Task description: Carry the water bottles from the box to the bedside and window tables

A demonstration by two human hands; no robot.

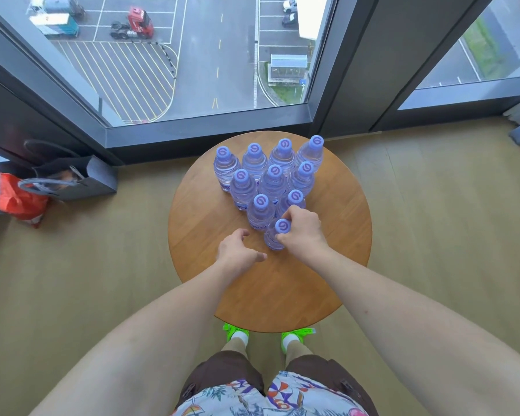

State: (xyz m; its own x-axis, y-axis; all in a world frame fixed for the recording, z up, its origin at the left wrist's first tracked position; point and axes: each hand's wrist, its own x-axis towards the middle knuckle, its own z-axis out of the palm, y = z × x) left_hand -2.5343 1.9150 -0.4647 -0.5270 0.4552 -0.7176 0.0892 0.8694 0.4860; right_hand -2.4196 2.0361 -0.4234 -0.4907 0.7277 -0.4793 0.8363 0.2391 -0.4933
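Note:
Several clear water bottles with purple caps stand upright in a triangle on a round wooden table [327, 265] by the window. The nearest bottle [274, 237] forms the triangle's tip. My right hand [300, 232] is shut around its neck, just under the cap, and the bottle stands on the tabletop. My left hand [237, 250] hovers over the table just left of that bottle, fingers curled and apart, holding nothing. The back row of bottles [254, 159] stands close to the table's far edge. No box is in view.
A floor-to-ceiling window [192, 55] with a dark frame runs behind the table. A dark felt bag [81, 178] and an orange plastic bag [15, 196] lie on the wooden floor at the left. My feet in green shoes stand under the table's near edge.

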